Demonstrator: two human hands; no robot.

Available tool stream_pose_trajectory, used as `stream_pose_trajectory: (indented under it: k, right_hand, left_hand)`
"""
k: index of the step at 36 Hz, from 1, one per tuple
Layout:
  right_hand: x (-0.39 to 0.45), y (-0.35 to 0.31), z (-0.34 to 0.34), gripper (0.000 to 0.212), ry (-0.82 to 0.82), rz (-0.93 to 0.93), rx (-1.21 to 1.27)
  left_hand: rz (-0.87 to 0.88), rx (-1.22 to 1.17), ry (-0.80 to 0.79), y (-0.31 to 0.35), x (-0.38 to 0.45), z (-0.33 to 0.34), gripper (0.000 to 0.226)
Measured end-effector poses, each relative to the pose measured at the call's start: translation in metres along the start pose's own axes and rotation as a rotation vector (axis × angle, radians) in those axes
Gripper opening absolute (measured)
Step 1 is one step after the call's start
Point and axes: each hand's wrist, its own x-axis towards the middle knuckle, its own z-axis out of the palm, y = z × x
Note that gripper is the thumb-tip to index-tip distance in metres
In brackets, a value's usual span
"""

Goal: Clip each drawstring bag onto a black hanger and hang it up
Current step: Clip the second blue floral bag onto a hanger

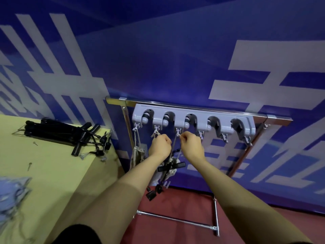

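Blue wall (158, 59) with large white lettering fills the background, above a red floor (175, 205). Against the wall stands a chrome rack (202, 108) carrying a grey holder (179, 120) with five arched slots and a row of small hooks along its lower edge. Both hands are raised to the hooks near the middle of the holder. Left hand (161, 147) is clenched just below the second hook, apparently pinching a cord; the exact grip is hidden by the knuckles. Right hand (190, 144) is curled, its fingertips pinching a cord (173, 147) at the third hook (178, 132). That cord runs down between the two wrists to a hanger (171, 167), black, with a pale bag (171, 171) clipped to it; both hang below the hands, partly hidden by the left forearm, with black clips dangling lower. A second bag (136, 155), beige, hangs by its strings from the first hook at the left end of the holder. To the left, a yellow-green table (44, 173) carries a pile of black hangers (66, 133) near its far edge, beside the rack. A heap of blue-grey bags (12, 191) lies at the left edge of the table, blurred. Two small screw-like items lie loose on the table between the pile and the heap.
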Motion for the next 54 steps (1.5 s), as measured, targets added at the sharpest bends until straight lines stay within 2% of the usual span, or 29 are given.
stream_pose_trajectory:
  k: [7, 17, 29, 38, 44, 47, 52, 54]
  right_hand:
    - [-0.015, -0.012, 0.001, 0.007, 0.112, 0.004, 0.060]
    - [-0.041, -0.060, 0.018, 0.007, 0.030, -0.071, 0.178]
    - [-0.108, -0.180, 0.118, 0.013, -0.132, -0.160, 0.238]
    - [-0.154, -0.275, 0.219, 0.015, -0.277, -0.228, 0.219]
    - [-0.161, -0.307, 0.277, 0.017, -0.424, -0.334, 0.084]
    - [-0.159, -0.314, 0.297, 0.016, -0.468, -0.381, 0.040]
    - [-0.145, -0.318, 0.338, 0.027, -0.577, -0.422, -0.011]
    - [-0.140, -0.317, 0.353, 0.027, -0.664, -0.442, -0.081]
  left_hand:
    - [0.030, 0.031, 0.027, -0.008, -0.005, -0.017, 0.019]
    - [0.053, 0.016, 0.079, -0.047, -0.035, -0.089, 0.022]
    - [0.059, 0.006, 0.119, -0.160, -0.087, -0.210, 0.023]
    - [-0.041, -0.006, 0.168, -0.269, -0.126, -0.306, 0.013]
    - [-0.104, -0.023, 0.197, -0.329, -0.130, -0.347, 0.013]
    - [-0.144, -0.006, 0.197, -0.349, -0.125, -0.358, 0.018]
    - [-0.260, 0.002, 0.202, -0.380, -0.107, -0.366, 0.018]
    - [-0.257, -0.005, 0.208, -0.388, -0.102, -0.366, 0.016]
